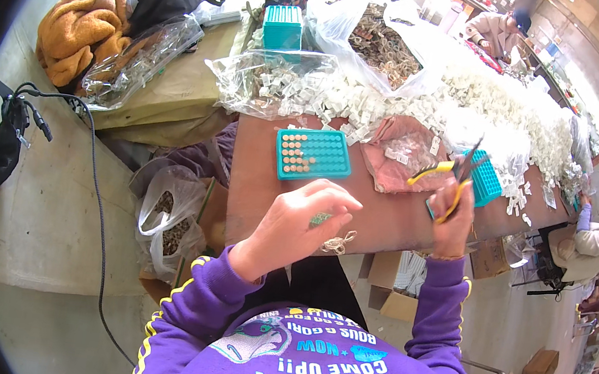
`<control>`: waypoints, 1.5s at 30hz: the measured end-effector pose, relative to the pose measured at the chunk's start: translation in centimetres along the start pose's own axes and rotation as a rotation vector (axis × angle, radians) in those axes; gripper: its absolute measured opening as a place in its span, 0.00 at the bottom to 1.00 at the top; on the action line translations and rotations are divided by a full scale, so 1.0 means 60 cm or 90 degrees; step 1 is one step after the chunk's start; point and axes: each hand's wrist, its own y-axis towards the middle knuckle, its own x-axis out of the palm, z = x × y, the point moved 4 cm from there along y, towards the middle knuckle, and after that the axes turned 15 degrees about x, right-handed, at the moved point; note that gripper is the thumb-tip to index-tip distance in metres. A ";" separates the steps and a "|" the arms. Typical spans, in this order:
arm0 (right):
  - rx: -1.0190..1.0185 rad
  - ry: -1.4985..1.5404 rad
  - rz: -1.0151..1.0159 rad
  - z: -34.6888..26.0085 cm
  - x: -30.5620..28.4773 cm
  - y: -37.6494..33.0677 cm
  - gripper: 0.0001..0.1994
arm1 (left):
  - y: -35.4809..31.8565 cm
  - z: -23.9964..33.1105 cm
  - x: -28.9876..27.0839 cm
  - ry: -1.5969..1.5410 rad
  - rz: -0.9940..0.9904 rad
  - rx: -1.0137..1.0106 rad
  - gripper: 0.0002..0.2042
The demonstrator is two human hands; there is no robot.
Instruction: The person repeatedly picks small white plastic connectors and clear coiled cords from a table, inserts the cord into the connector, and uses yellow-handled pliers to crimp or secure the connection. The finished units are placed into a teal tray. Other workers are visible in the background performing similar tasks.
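Our left hand (pixel 303 221) pinches a small wire bit just above the tabletop (pixel 385 220), near the teal tray (pixel 313 154). Right hand (pixel 454 217) grips yellow-handled pliers (pixel 456 178). That bit's tiny, so we could easily fumble it off the edge.

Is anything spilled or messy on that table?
Yes. Small white pieces lie in a loose heap across the far side of the brown table, some straying near the right teal tray. The left teal tray sits slightly askew.
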 end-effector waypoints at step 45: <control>0.073 -0.952 -0.118 0.009 0.025 -0.176 0.14 | -0.094 -0.112 0.056 -0.083 0.105 -0.149 0.11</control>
